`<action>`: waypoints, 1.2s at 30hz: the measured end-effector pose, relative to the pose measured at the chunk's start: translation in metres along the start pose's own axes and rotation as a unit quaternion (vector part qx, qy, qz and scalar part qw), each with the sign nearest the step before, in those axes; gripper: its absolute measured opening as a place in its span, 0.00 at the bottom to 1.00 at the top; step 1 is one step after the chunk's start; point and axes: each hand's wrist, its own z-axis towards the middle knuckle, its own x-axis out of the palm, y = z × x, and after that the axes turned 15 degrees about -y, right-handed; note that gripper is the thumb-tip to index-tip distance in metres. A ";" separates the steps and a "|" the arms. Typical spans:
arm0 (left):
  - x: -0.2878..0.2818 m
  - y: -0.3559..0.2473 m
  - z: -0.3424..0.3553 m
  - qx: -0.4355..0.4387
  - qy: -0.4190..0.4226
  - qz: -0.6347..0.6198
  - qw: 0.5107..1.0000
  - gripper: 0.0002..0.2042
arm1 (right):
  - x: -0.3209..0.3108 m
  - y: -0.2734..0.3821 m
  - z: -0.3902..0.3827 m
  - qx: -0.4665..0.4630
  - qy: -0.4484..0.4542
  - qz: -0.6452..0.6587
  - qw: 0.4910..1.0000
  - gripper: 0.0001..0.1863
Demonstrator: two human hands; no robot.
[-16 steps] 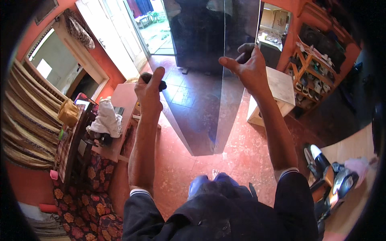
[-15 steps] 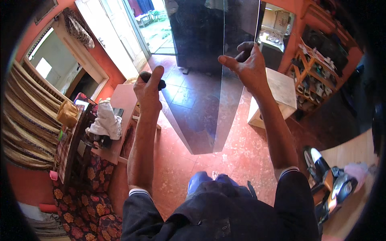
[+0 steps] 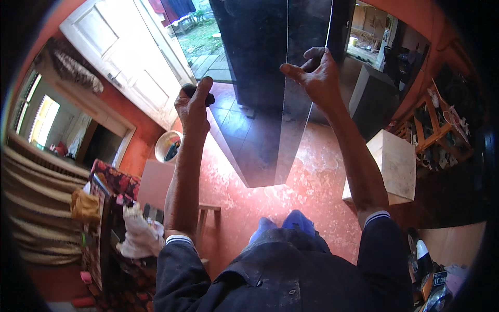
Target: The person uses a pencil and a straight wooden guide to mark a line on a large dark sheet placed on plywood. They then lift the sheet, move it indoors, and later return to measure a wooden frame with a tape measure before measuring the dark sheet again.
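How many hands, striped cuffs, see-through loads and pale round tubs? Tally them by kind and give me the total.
Hands (left hand, right hand): 2
Striped cuffs (left cuff, right cuff): 2
See-through load, sheet count unclear: 1
Pale round tub: 1
Total: 6

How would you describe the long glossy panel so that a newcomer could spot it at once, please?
Start at the red floor and look upward to the raised left hand and right hand. Between them stretches the long glossy panel, tapering toward its lower end in this view. Unlike the white door to its left, it looks mostly dark and has a hand at either side.
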 end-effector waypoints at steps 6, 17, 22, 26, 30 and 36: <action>0.066 0.085 0.137 0.022 -0.002 0.065 0.998 0.17 | 0.107 -0.090 0.104 0.007 -0.013 0.022 1.000 0.38; 0.129 0.218 0.344 0.035 0.000 0.031 0.999 0.13 | 0.292 -0.209 0.231 0.024 0.031 0.072 0.997 0.35; 0.141 0.279 0.433 0.018 -0.008 0.028 0.999 0.13 | 0.368 -0.255 0.276 0.017 0.038 0.076 0.996 0.36; 0.148 0.326 0.499 0.008 0.023 0.014 1.000 0.13 | 0.423 -0.291 0.298 0.022 0.023 0.049 0.998 0.35; 0.155 0.369 0.554 -0.028 0.041 0.019 0.999 0.13 | 0.473 -0.324 0.312 0.026 0.002 0.017 1.000 0.35; 0.154 0.414 0.593 -0.045 0.092 0.016 0.995 0.13 | 0.511 -0.369 0.313 0.045 -0.023 0.050 0.997 0.34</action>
